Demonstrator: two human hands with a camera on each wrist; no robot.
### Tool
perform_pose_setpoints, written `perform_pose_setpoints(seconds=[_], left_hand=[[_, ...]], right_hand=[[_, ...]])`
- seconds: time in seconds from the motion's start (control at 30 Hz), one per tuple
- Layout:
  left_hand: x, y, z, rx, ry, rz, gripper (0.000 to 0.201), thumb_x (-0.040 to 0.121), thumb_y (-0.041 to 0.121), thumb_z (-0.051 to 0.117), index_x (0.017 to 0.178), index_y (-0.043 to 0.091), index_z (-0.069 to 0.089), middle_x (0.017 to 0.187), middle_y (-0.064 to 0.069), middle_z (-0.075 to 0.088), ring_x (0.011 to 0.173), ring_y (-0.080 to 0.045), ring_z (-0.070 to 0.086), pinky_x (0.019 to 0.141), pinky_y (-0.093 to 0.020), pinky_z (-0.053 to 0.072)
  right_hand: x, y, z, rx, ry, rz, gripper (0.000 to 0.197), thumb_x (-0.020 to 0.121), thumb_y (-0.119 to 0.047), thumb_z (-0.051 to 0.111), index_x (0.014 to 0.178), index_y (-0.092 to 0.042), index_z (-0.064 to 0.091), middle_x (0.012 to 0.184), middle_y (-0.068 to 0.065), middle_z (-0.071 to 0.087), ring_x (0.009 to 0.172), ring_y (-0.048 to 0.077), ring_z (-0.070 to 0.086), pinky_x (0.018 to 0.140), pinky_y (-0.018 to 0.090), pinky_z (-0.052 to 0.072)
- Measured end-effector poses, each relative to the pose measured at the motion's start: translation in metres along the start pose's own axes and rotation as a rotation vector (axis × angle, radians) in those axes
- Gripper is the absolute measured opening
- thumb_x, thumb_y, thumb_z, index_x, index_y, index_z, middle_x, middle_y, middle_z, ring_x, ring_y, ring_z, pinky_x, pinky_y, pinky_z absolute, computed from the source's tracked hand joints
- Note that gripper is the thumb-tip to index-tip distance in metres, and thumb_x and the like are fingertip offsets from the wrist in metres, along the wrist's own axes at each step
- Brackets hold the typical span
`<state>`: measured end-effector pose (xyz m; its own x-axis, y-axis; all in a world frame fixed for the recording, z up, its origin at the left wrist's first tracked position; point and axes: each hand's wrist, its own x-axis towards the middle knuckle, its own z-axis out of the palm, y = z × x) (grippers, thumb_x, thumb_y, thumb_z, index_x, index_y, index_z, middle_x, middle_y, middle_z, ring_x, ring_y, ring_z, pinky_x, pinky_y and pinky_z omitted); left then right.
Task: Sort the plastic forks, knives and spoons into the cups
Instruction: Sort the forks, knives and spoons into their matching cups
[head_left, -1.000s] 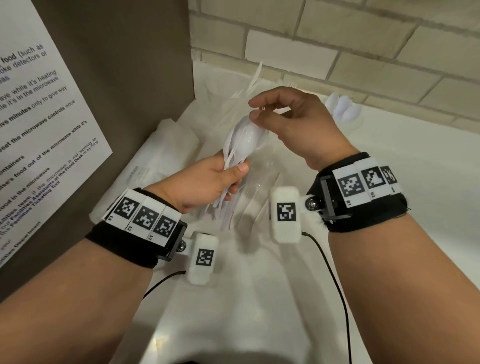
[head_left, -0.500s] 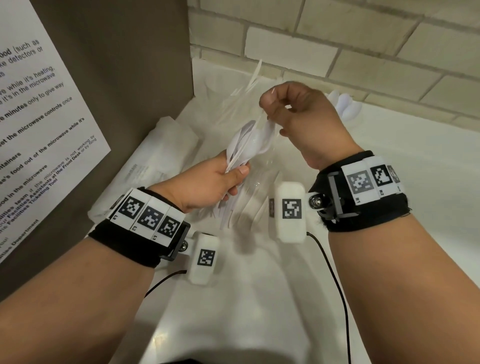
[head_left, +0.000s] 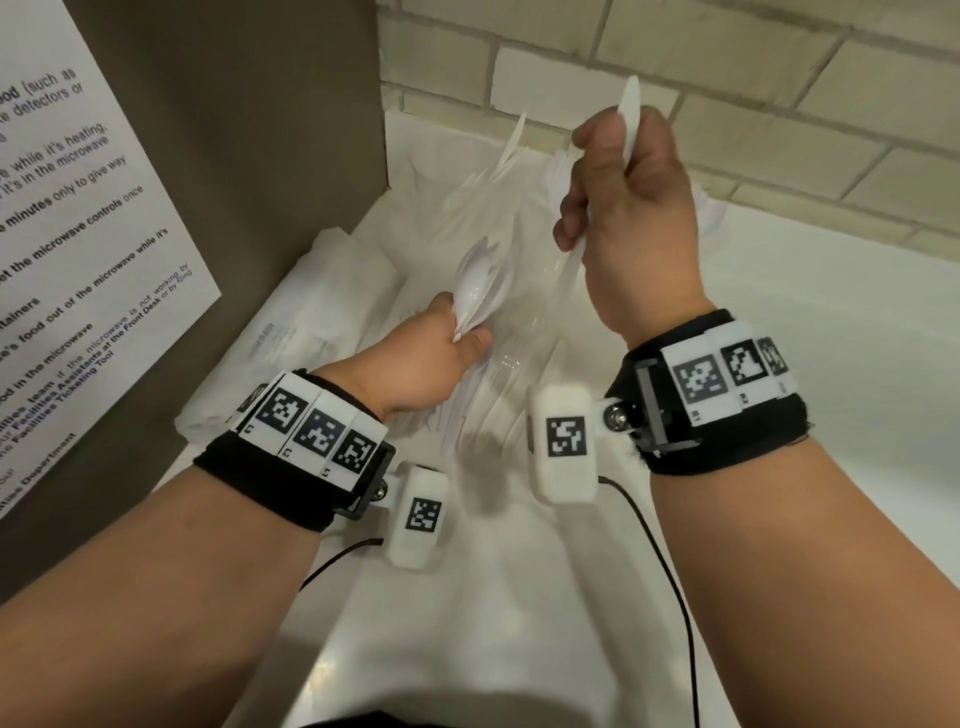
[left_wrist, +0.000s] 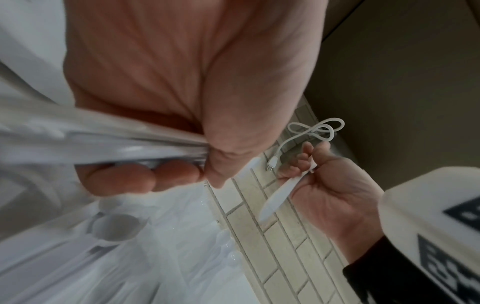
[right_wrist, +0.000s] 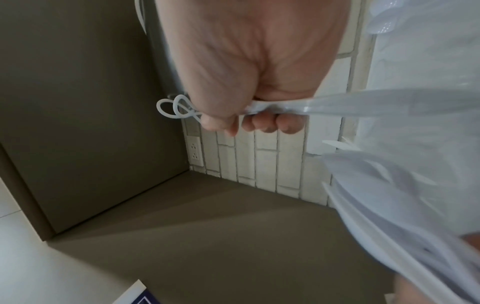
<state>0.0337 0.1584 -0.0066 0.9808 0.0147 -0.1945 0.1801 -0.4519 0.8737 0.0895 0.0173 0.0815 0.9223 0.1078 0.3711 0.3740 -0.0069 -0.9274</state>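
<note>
Starting at the far left of the head view: printed white paper notice (head_left: 78, 218) fixed to a brown-grey side panel (head_left: 270, 130), with a crumpled white plastic bag (head_left: 311, 312) lying at its foot on the white countertop (head_left: 519, 597).

Next over, left hand (head_left: 421, 364) clenched round a bundle of white plastic spoons (head_left: 480, 291), bowls fanned upward, handles poking out below the fist. Same grip in the left wrist view, fingers (left_wrist: 122, 179) and thumb curled round the handles (left_wrist: 103, 144) (blurred there, so no count possible).

Behind and between the hands, a loose heap of white plastic cutlery (head_left: 498, 176) lying on the countertop near the pale brick wall (head_left: 727, 67); clear wrapping or cups among it, cannot tell which.

Further right, right hand (head_left: 628, 208) raised above the heap, fist closed round a single white plastic knife (head_left: 626, 124), blade tip sticking up past the knuckles, handle end emerging below. Confirmed in the left wrist view: knife (left_wrist: 279, 197) gripped in that hand (left_wrist: 335, 185), well apart from the spoon bundle.

Beyond the right hand, a few more white spoon bowls (head_left: 714, 218) resting by the wall. Coiled white cable (left_wrist: 317, 131) hanging against the brick higher up.
</note>
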Motion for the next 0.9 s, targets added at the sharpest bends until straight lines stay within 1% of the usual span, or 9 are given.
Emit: perform_pose_setpoints(seconds=[0.07, 0.2, 0.3, 0.43, 0.53, 0.6, 0.7, 0.77, 0.9], left_hand=[[0.004, -0.004, -0.001, -0.022, 0.021, -0.009, 0.029, 0.098, 0.036, 0.046, 0.114, 0.012, 0.042, 0.087, -0.009, 0.056, 0.063, -0.02, 0.053, 0.065, -0.041, 0.051], [0.006, -0.003, -0.001, -0.055, 0.05, 0.022, 0.035, 0.098, 0.036, 0.046, 0.121, 0.012, 0.039, 0.08, -0.007, 0.056, 0.058, -0.016, 0.054, 0.061, -0.038, 0.051], [0.005, -0.002, 0.0, -0.133, 0.042, 0.038, 0.038, 0.097, 0.036, 0.047, 0.125, 0.012, 0.038, 0.088, -0.008, 0.055, 0.051, -0.01, 0.051, 0.056, -0.032, 0.05], [0.002, -0.004, -0.001, -0.249, 0.018, 0.089, 0.045, 0.095, 0.041, 0.05, 0.13, 0.015, 0.039, 0.092, -0.004, 0.054, 0.063, -0.012, 0.052, 0.06, -0.033, 0.049], [-0.002, -0.005, 0.0, -0.384, -0.016, 0.094, 0.049, 0.093, 0.044, 0.052, 0.132, 0.018, 0.04, 0.085, 0.0, 0.052, 0.067, -0.013, 0.05, 0.068, -0.037, 0.05], [-0.004, -0.004, 0.001, -0.544, -0.046, 0.065, 0.054, 0.089, 0.05, 0.054, 0.132, 0.02, 0.044, 0.08, 0.002, 0.051, 0.065, -0.01, 0.051, 0.067, -0.033, 0.049], [-0.003, -0.001, 0.002, -0.744, -0.069, 0.02, 0.04, 0.085, 0.043, 0.054, 0.113, 0.015, 0.055, 0.075, 0.002, 0.052, 0.06, -0.01, 0.052, 0.063, -0.03, 0.047], [-0.002, -0.001, 0.002, -0.805, -0.088, 0.007, 0.025, 0.091, 0.036, 0.052, 0.097, 0.013, 0.055, 0.075, -0.002, 0.048, 0.059, -0.011, 0.05, 0.06, -0.029, 0.047], [0.001, -0.004, 0.001, -0.907, -0.133, -0.027, 0.02, 0.092, 0.033, 0.057, 0.097, 0.013, 0.057, 0.074, 0.0, 0.05, 0.063, -0.013, 0.051, 0.058, -0.028, 0.049]], right_hand=[[-0.004, 0.006, 0.003, -0.047, -0.044, 0.071, 0.023, 0.094, -0.033, 0.056, 0.078, -0.017, 0.05, 0.054, -0.006, 0.039, 0.048, 0.012, 0.036, 0.05, 0.028, 0.035], [-0.014, 0.022, 0.009, -0.324, -0.244, 0.25, 0.035, 0.075, -0.038, 0.079, 0.064, -0.017, 0.053, 0.048, -0.013, 0.047, 0.041, 0.003, 0.041, 0.049, 0.022, 0.037], [-0.018, 0.029, 0.014, -0.342, -0.252, 0.281, 0.026, 0.08, -0.029, 0.075, 0.067, -0.015, 0.058, 0.06, -0.004, 0.058, 0.047, 0.005, 0.047, 0.053, 0.024, 0.039], [-0.018, 0.03, 0.016, -0.339, -0.241, 0.315, 0.021, 0.084, -0.026, 0.067, 0.07, -0.013, 0.058, 0.077, 0.012, 0.067, 0.053, 0.013, 0.048, 0.059, 0.03, 0.039], [-0.018, 0.031, 0.017, -0.354, -0.249, 0.296, 0.018, 0.082, -0.027, 0.066, 0.072, -0.015, 0.057, 0.077, 0.01, 0.07, 0.055, 0.014, 0.05, 0.061, 0.031, 0.039], [-0.017, 0.033, 0.016, -0.374, -0.25, 0.28, 0.014, 0.078, -0.028, 0.065, 0.075, -0.017, 0.057, 0.072, 0.003, 0.068, 0.059, 0.017, 0.054, 0.062, 0.032, 0.041], [-0.018, 0.037, 0.014, -0.383, -0.268, 0.253, 0.012, 0.08, -0.024, 0.066, 0.08, -0.014, 0.059, 0.068, -0.001, 0.059, 0.063, 0.022, 0.055, 0.062, 0.034, 0.044], [-0.019, 0.038, 0.015, -0.415, -0.284, 0.221, 0.014, 0.086, -0.021, 0.065, 0.091, -0.009, 0.062, 0.075, 0.002, 0.062, 0.067, 0.021, 0.057, 0.066, 0.037, 0.05], [-0.02, 0.039, 0.015, -0.473, -0.294, 0.161, 0.017, 0.09, -0.018, 0.063, 0.103, -0.007, 0.063, 0.092, 0.009, 0.069, 0.073, 0.021, 0.061, 0.076, 0.039, 0.056]])
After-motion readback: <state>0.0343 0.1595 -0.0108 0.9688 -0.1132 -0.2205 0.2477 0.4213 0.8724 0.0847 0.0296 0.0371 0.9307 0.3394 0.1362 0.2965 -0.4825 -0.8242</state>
